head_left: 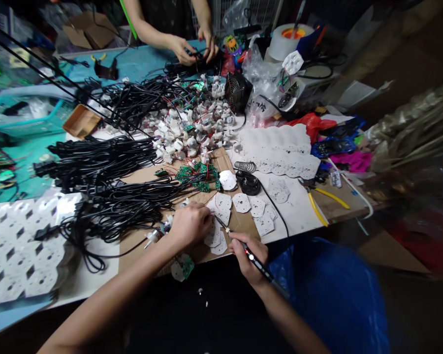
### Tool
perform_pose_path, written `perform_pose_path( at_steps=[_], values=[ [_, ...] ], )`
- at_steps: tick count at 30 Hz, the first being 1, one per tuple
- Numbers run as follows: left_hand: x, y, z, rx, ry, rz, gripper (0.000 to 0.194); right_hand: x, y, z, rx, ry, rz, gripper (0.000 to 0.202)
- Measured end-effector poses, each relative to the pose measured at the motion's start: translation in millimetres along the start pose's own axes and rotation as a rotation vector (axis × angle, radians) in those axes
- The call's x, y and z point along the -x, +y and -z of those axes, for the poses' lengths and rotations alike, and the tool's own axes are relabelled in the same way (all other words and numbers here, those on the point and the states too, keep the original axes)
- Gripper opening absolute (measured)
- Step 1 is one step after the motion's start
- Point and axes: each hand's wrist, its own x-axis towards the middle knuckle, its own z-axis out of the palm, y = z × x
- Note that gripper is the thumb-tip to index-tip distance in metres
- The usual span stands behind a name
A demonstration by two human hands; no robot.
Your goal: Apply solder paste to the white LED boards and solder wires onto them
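Note:
My right hand (249, 253) grips a black soldering iron (256, 263) like a pen, its tip pointing up and left to the white round boards (221, 204). Right beside that tip is my left hand (192, 221), fingers bent together at the boards; what they pinch is too small to make out. White motor-like parts (154, 236) and a black cable lie by my left wrist. Just behind my hands are green circuit boards (203, 174) with red wires. A white disc with a green board (182, 268) hangs at the table's front edge.
Bundled black cables (107, 162) cover the left, with white panels (22, 246) in front. Behind lie a pile of white parts (192, 128) and a fan (238, 92). Yellow-handled pliers (323, 201) lie right. Across the table, another person's hands (195, 49) handle black cable. A blue bag (339, 295) stands front right.

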Motion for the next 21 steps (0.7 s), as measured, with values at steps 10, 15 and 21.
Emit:
perform_pose_path(
  at_steps=[10,15,21],
  values=[
    [-0.9,0.9,1.7,-0.012,-0.017,0.016,0.024,0.5,-2.9,0.9,-0.043,0.000,-0.039,0.018],
    [-0.5,1.2,1.5,-0.006,-0.027,0.016,0.026,0.9,-2.4,1.9,-0.113,0.035,-0.127,0.018],
    [2.9,-4.9,-1.2,-0.032,0.120,-0.091,0.024,2.8,2.7,1.0,-0.193,0.074,-0.222,0.021]
  ],
)
